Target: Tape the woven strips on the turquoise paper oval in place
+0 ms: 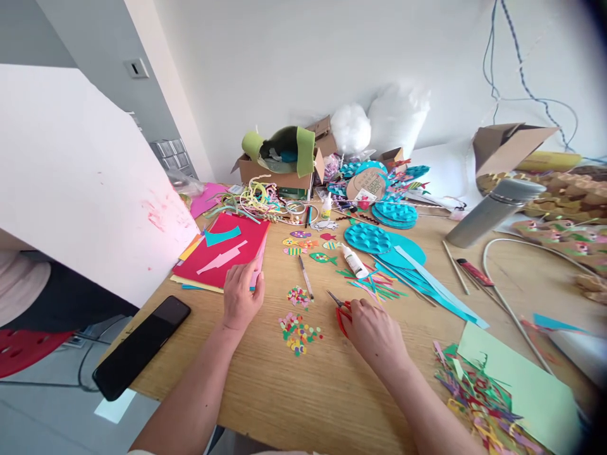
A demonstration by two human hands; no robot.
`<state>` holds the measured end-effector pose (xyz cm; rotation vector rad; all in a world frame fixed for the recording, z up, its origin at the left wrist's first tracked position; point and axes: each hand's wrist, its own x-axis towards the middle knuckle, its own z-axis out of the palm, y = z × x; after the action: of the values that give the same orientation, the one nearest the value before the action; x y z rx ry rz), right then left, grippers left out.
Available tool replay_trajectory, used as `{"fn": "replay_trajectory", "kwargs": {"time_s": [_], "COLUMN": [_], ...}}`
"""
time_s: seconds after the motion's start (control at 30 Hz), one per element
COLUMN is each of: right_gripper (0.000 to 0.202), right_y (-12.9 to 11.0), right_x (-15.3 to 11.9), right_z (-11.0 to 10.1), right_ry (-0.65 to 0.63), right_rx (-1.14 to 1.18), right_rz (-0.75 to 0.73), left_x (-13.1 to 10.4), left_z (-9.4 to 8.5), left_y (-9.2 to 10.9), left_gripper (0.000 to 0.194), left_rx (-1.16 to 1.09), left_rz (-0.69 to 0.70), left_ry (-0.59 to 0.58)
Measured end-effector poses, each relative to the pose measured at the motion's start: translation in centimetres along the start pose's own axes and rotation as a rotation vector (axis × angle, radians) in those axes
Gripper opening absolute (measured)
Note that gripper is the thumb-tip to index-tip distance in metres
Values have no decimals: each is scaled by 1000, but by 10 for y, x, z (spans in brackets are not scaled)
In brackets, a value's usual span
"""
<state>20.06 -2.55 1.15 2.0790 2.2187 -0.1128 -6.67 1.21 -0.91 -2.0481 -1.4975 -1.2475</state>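
My left hand (243,296) lies at the right edge of a stack of coloured paper with a red sheet (232,243) on top, its fingers stretched out and thumb apart. On the red sheet are a pink paper scrap (222,258) and a blue one (222,236). My right hand (374,328) is closed on the red handles of a pair of scissors (342,317), low over the table, blades pointing away to the left. Between my hands lie small coloured paper dots (298,332) and a pen (306,277). Behind them are several paper fish (323,258).
A white glue bottle (355,261) lies by paper strips (379,284) and blue egg-carton pieces (367,237). At right are a grey flask (496,212), a cutter knife (474,272), paper scraps (478,392) and a green sheet (526,385). A black phone (142,344) lies at the left edge.
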Motion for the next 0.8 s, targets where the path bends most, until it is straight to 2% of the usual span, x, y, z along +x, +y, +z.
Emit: {"fn": "replay_trajectory", "kwargs": {"time_s": [0.23, 0.47, 0.8], "right_gripper": [31, 35, 29], "right_y": [-1, -3, -4], "right_x": [-5, -6, -10], "right_z": [0, -7, -12], "right_ry": [57, -19, -41], "right_rx": [-41, -27, -39], "right_rz": [-54, -31, -45], "left_x": [-2, -3, -4], "left_z": [2, 5, 5], "left_y": [-4, -8, -10], "left_gripper": [33, 33, 34], "left_rx": [-8, -8, 1], "left_rz": [-19, -28, -44], "left_ry": [5, 25, 13]}}
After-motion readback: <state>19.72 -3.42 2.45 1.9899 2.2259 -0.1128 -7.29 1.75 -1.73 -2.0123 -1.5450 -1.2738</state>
